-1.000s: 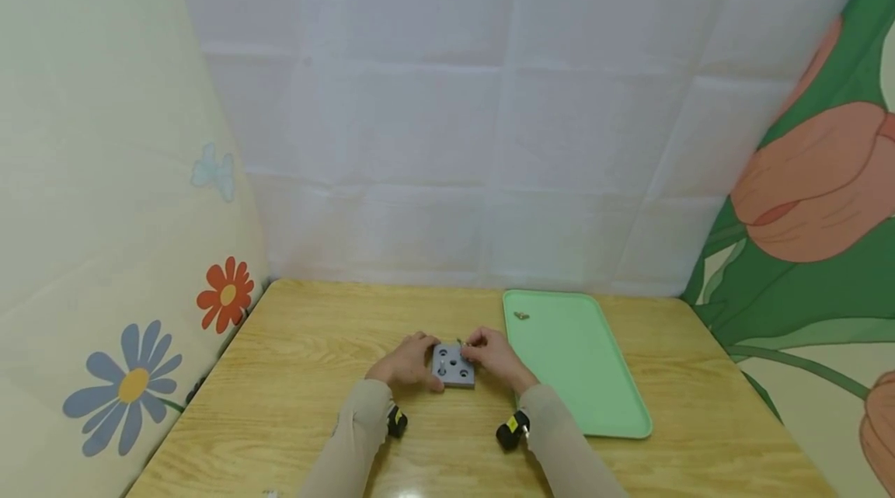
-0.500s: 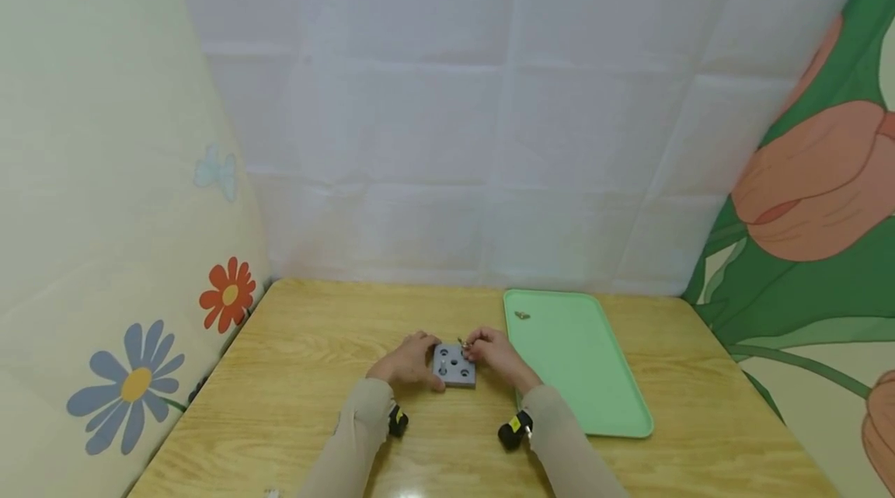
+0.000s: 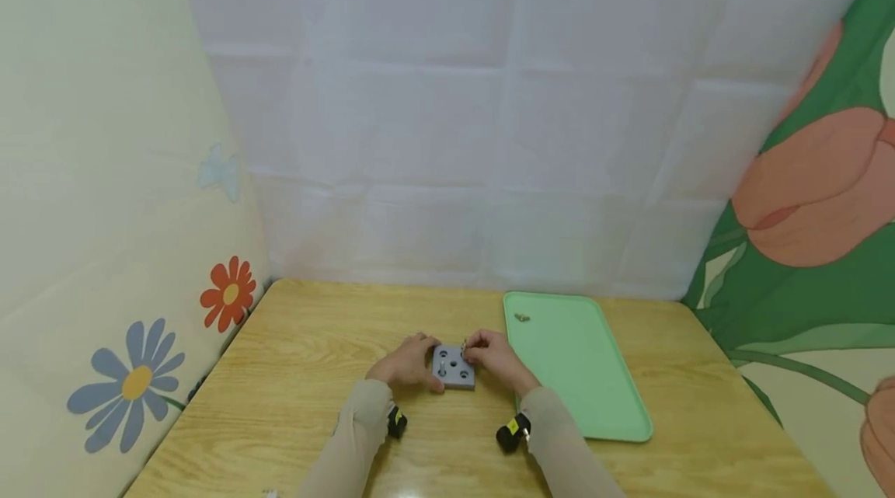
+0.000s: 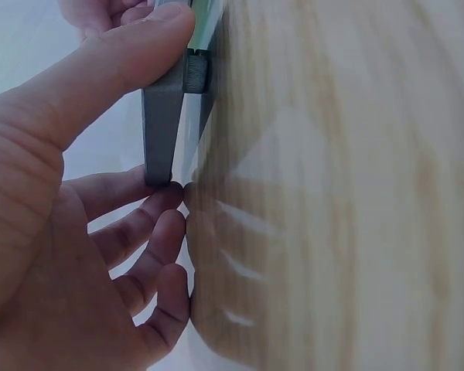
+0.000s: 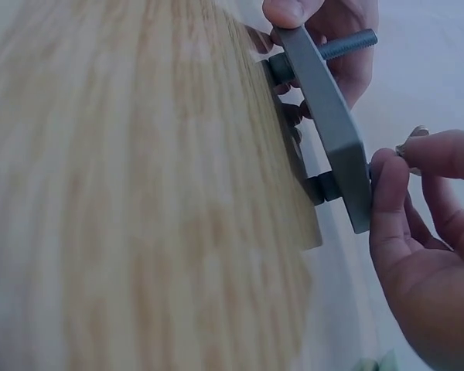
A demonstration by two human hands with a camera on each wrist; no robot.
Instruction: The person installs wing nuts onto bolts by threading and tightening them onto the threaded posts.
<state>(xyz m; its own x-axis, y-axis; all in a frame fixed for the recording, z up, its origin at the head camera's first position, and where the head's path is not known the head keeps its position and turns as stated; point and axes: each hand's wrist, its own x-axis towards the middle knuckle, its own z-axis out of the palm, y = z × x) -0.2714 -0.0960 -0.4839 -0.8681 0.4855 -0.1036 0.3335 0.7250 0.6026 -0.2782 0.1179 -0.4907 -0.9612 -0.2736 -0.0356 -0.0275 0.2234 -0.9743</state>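
One plate [image 3: 453, 377]: the left hand [image 3: 408, 363] grips its left side; at its far right corner the right hand [image 3: 496, 356] pinches a half-hidden wing nut [image 5: 419, 131].

**Glossy yellow-brown wood-grain table [image 3: 329, 311], rounded at its far corners**

Near the middle of the tabletop is a square grey plate with round holes [image 3: 453, 377]. The wrist views show it raised slightly off the wood on dark, round bolt heads [image 5: 323, 188], mirrored in the shiny surface. Right of the plate, apart from it, lies a rectangular mint-green tray with rounded corners [image 3: 580, 366], its far end close to the table's far edge. A small pale object [image 3: 270, 493], too cut off to identify, shows at the bottom of the head view.
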